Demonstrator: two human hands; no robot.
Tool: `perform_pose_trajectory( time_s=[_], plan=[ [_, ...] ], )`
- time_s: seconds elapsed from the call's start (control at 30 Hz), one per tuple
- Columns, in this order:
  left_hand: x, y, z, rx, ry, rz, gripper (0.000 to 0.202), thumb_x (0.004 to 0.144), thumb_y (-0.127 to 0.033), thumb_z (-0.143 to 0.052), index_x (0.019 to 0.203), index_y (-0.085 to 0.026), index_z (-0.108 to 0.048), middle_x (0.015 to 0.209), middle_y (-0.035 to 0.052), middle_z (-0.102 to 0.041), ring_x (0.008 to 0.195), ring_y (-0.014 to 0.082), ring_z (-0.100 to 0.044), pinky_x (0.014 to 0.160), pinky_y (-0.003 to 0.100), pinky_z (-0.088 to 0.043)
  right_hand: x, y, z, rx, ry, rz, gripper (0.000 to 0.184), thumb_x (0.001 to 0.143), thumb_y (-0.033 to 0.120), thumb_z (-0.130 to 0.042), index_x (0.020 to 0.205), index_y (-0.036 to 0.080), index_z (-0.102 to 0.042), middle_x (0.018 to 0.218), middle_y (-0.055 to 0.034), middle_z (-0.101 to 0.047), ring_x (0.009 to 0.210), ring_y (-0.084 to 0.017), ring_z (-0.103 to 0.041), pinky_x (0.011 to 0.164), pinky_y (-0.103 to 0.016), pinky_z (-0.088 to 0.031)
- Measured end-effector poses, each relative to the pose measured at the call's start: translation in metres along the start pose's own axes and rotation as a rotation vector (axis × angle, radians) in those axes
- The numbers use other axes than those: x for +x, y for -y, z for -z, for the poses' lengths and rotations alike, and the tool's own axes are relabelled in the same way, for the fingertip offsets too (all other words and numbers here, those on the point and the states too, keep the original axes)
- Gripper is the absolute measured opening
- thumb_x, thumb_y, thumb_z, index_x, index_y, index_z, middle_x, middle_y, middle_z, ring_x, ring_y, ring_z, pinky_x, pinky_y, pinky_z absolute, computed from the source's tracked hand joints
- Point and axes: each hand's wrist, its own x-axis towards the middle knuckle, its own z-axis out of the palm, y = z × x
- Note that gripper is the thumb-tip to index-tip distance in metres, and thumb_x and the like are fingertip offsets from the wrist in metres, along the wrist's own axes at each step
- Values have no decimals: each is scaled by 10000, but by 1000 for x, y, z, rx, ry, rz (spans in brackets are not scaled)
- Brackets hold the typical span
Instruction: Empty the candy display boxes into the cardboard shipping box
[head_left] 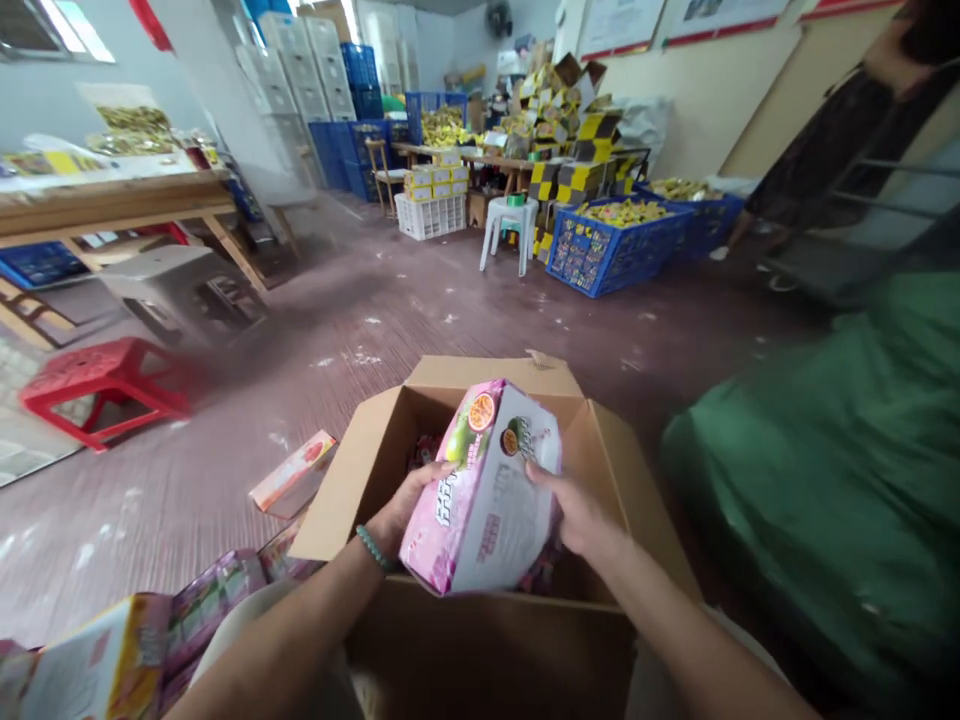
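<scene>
A pink and white packet box (487, 490) printed with fruit pictures is held above an open cardboard carton (360, 470). My left hand (409, 505), with a green bead bracelet on the wrist, grips the box's left edge. My right hand (577, 515) grips its right side. Both hands are closed on it. More pink packets show inside the carton, mostly hidden under the held box.
Similar boxes (120, 655) lie on the floor at lower left, one flat packet (294, 475) beside the carton. A red stool (97, 385), grey stool (184, 290), wooden table (112, 205), white stool (510, 230), blue crates (615, 245) and a green sack (832, 470) surround. A person (840, 140) stands far right.
</scene>
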Motion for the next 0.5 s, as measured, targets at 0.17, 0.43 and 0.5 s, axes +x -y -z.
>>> perform_pose_trajectory(
  time_s=[0.17, 0.43, 0.5],
  plan=[
    [5, -16, 0, 165, -141, -224, 754, 593, -242, -921, 1286, -105, -657, 1105, 164, -772, 1000, 341, -741, 859, 378, -575, 20, 4, 18, -28, -67, -54, 544, 550, 440, -973, 962, 150, -767, 1004, -120, -779, 989, -330, -731, 894, -427, -597],
    [21, -18, -5, -78, 20, -118, 809, 771, -687, -756, 1365, -155, -622, 1173, 148, -751, 1161, 379, -682, 1011, 464, -542, 54, -13, 0, 320, -93, -54, 372, 864, 521, -566, 1029, 236, -740, 1075, -66, -772, 1165, -328, -676, 1051, -527, -521],
    [31, -9, -6, -122, 15, -67, 710, 809, -629, -750, 1340, -168, -651, 1085, 120, -774, 1137, 371, -693, 1010, 456, -547, 55, -20, -6, 332, -43, -82, 365, 867, 495, -557, 1033, 226, -740, 1078, -69, -769, 1157, -326, -678, 1049, -530, -522]
  ],
)
